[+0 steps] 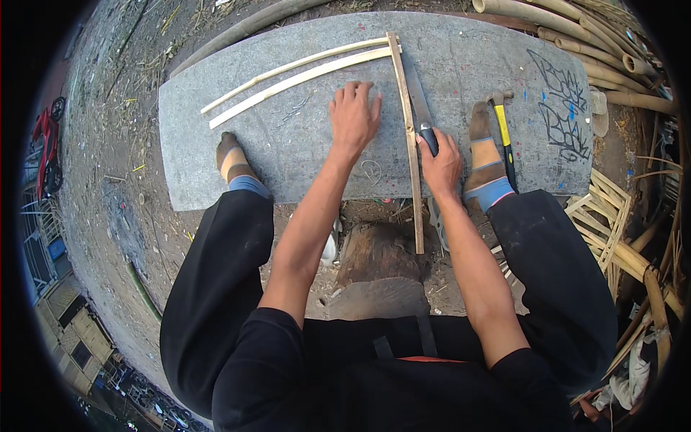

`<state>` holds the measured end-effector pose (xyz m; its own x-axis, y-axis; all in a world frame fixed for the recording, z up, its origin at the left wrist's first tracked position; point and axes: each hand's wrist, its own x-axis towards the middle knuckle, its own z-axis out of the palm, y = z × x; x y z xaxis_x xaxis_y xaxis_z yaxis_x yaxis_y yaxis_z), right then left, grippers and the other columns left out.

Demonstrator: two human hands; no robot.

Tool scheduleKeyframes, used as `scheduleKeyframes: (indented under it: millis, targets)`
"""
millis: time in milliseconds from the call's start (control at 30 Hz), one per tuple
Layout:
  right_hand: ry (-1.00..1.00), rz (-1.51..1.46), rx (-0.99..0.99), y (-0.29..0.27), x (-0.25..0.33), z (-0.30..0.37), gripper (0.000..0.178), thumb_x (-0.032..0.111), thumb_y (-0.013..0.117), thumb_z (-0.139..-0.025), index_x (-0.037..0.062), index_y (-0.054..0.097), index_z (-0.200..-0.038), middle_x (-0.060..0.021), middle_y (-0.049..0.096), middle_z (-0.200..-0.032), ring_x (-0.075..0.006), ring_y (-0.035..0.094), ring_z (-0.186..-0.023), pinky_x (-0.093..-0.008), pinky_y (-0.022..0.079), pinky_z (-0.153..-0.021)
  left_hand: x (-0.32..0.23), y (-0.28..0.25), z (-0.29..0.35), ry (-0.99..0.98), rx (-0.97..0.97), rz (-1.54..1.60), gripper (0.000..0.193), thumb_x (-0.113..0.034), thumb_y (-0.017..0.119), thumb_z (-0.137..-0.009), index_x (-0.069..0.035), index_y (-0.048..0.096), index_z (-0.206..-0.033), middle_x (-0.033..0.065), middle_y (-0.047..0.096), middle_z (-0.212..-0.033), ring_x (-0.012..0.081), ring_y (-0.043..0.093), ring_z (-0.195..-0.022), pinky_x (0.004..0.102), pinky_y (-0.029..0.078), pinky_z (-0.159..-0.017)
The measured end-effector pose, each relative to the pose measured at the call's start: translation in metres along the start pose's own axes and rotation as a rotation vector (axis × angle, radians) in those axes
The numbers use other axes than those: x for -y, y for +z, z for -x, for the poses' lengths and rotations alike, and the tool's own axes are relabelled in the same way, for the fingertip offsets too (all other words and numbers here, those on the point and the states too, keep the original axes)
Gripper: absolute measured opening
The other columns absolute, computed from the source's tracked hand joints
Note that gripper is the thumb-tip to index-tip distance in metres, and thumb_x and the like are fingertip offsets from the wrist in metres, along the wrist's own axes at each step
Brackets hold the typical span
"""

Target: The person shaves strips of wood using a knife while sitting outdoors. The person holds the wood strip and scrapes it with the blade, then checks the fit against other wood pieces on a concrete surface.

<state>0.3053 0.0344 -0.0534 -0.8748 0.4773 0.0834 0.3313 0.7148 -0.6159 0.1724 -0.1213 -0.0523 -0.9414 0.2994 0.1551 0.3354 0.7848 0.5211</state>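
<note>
On the grey board [288, 173], my right hand [440, 160] is closed round the black handle of a long-bladed knife [415, 86]. The blade lies flat, pointing away from me, and its edge details are too small to make out. Right along its left side runs a brown wooden strip [409, 115], its near end sticking out past the board. Two pale bamboo strips [306, 75] lie side by side at the far left, their right ends meeting the wooden strip. My left hand [355, 119] is empty, fingers extended above the board. Loose nails [293, 108] lie to its left.
A hammer [503, 129] with a yellow and black handle lies beside my right foot [484, 151]. My left foot [234, 160] also rests on the board. A wood stump [381, 252] stands between my legs. Bamboo poles [576, 36] are piled far right, above a slatted bamboo piece [608, 216].
</note>
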Motion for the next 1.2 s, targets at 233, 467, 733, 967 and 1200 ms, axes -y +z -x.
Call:
scheduleKeyframes:
  millis: [233,467,733,967,1200]
  targets:
    - [-0.006,0.025,0.009,0.002,0.002,-0.002,0.035,0.027,0.071,-0.085,0.0039,0.065,-0.11,-0.0171,0.064,-0.096,-0.0395,0.062,-0.092,-0.0489,0.047,-0.078,-0.036,-0.003,0.047,0.11,-0.15,0.331,0.026,-0.009,0.066,-0.083,-0.007,0.064,-0.109,0.0144,0.058,-0.108,0.0338,0.056,-0.099,0.0428,0.045,-0.085]
    - [0.067,0.08,0.066,-0.006,-0.001,-0.001,0.034,0.026,0.07,-0.085,0.0034,0.061,-0.109,-0.0183,0.062,-0.105,-0.0398,0.06,-0.099,-0.0496,0.047,-0.082,0.019,-0.066,0.033,0.176,-0.086,0.296,0.023,-0.009,0.063,-0.086,-0.009,0.066,-0.108,0.0148,0.059,-0.11,0.033,0.059,-0.1,0.042,0.048,-0.088]
    - [0.148,0.13,0.033,-0.011,-0.007,0.007,0.041,0.029,0.067,-0.088,-0.0008,0.052,-0.112,-0.0218,0.059,-0.108,-0.0412,0.059,-0.101,-0.051,0.047,-0.083,0.06,-0.241,-0.047,0.252,0.37,-0.251,0.03,-0.023,0.059,-0.095,-0.011,0.061,-0.122,0.0149,0.064,-0.115,0.028,0.067,-0.092,0.0412,0.054,-0.084]
    - [0.359,-0.093,0.082,-0.028,0.049,-0.011,0.047,0.034,0.069,-0.079,0.0064,0.056,-0.115,-0.0221,0.067,-0.108,-0.0404,0.062,-0.105,-0.0488,0.047,-0.089,0.025,-0.423,0.006,0.158,0.36,-0.578,0.037,-0.035,0.055,-0.098,-0.013,0.059,-0.127,0.0162,0.065,-0.119,0.0302,0.065,-0.106,0.0436,0.053,-0.09]
    - [0.39,-0.055,0.242,-0.051,0.057,-0.043,0.051,0.035,0.07,-0.078,0.0062,0.059,-0.118,-0.0211,0.066,-0.116,-0.0371,0.062,-0.11,-0.0457,0.049,-0.093,-0.106,-0.476,0.193,0.027,0.529,0.058,0.051,-0.025,0.074,-0.084,-0.003,0.057,-0.127,0.0148,0.064,-0.113,0.0302,0.064,-0.098,0.0396,0.05,-0.089]
